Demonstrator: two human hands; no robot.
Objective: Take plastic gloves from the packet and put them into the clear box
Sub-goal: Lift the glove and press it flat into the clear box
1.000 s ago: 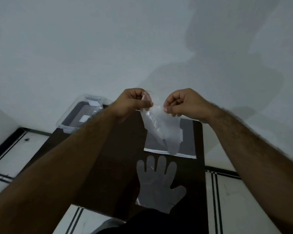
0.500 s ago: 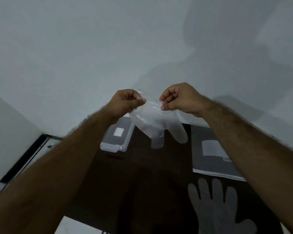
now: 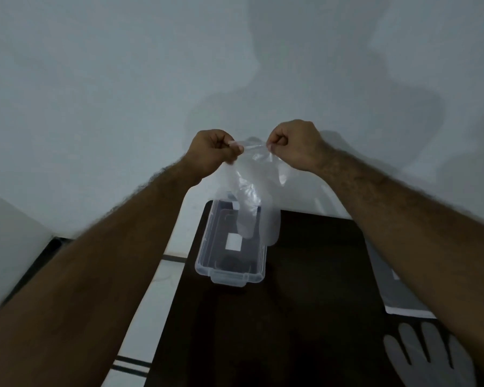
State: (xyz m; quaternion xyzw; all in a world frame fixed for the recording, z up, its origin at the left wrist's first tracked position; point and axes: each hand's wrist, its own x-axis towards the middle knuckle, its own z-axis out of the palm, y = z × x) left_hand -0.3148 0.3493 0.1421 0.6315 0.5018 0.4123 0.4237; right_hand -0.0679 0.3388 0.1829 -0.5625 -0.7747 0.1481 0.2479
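A: Head view: what are your hands doing?

B: My left hand (image 3: 213,152) and right hand (image 3: 294,146) are each pinching shut on the cuff of one plastic glove (image 3: 252,196), hanging over the clear box (image 3: 229,272).

A: Advice? Count?

B: I'm judging it best lowered fingers-first, centred. I'm counting two gloves, one lying flat (image 3: 428,358); one box; one packet (image 3: 403,303)

No legible text, brand, number or sign is present. The clear box (image 3: 229,247) on the dark desk (image 3: 305,303) carries a small white square label (image 3: 234,242) on its base; the label face shows no readable characters. The packet (image 3: 397,300) at the right edge of the desk shows a pale patch, mostly hidden by the forearm; nothing on it can be read.
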